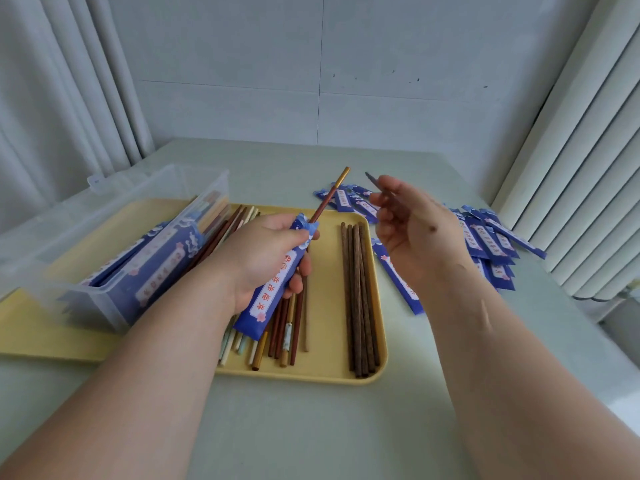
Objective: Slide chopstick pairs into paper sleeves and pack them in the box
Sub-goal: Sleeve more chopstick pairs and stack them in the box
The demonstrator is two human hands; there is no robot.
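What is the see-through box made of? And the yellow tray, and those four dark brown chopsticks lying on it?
The box looks like clear plastic: you can see the blue sleeves through its cloudy wall. The yellow tray seems to be smooth, matte plastic, with rounded corners and a raised rim. The four dark chopsticks look like wood, since speckled grain shows along them, though printed grain is possible.

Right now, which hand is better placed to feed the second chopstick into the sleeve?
Right. The right hand already pinches the loose chopstick near the sleeve mouth; the left hand is busy gripping that sleeve.
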